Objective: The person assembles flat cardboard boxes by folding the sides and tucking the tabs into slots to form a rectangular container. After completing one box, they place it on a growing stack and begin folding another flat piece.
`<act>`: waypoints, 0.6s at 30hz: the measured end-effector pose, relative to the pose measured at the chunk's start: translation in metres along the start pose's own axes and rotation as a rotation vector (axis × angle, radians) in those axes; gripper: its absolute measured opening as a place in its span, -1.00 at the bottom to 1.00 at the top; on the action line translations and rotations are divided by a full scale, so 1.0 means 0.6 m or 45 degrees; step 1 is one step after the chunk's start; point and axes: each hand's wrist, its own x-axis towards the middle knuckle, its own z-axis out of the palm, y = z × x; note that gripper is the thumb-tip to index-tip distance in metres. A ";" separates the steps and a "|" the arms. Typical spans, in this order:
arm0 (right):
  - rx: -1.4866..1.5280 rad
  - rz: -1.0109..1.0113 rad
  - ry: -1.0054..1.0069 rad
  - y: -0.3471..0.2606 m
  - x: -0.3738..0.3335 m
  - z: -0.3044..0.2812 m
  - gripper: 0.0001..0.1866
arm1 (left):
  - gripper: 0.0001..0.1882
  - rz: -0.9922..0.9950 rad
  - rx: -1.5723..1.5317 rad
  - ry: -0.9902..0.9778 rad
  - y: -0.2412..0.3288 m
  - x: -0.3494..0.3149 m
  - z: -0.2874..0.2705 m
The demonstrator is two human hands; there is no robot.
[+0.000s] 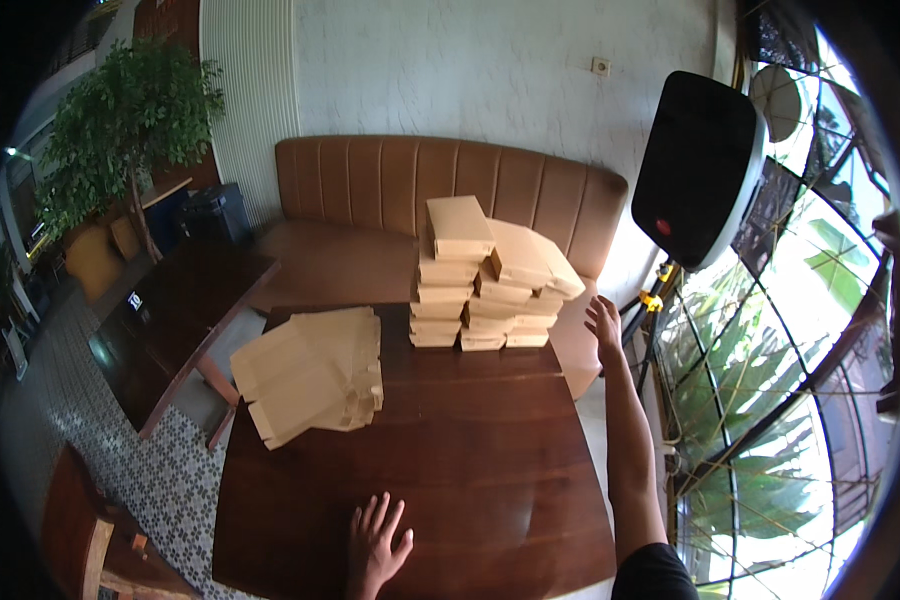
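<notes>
Stacked cardboard boxes (pixel 497 283), tan, at the bench's (pixel 480 450) far edge, their long sides seemingly running away from the person; right hand (pixel 605 325) nearer, just right of them, fingers spread, holding nothing. Flat cardboard sheets (pixel 305 370), overlapping, left of the boxes, beyond the left hand (pixel 377 545), its fingers extended, empty.

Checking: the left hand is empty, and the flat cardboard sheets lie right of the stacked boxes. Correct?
Not quite: in the head view, the flat cardboard sheets lie left of the stacked boxes. The left hand is indeed empty.
</notes>
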 end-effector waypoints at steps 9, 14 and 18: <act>-0.148 -0.069 -0.066 -0.004 0.107 0.066 -0.31 | -0.39 -0.042 -0.081 0.063 0.020 0.014 -0.013; -0.131 -0.201 -0.094 -0.016 0.090 0.087 -0.35 | -0.38 -0.078 -0.051 0.014 0.023 0.012 -0.015; -0.162 -0.154 -0.173 -0.006 0.088 0.087 -0.36 | -0.39 -0.064 0.039 0.008 0.013 0.015 0.000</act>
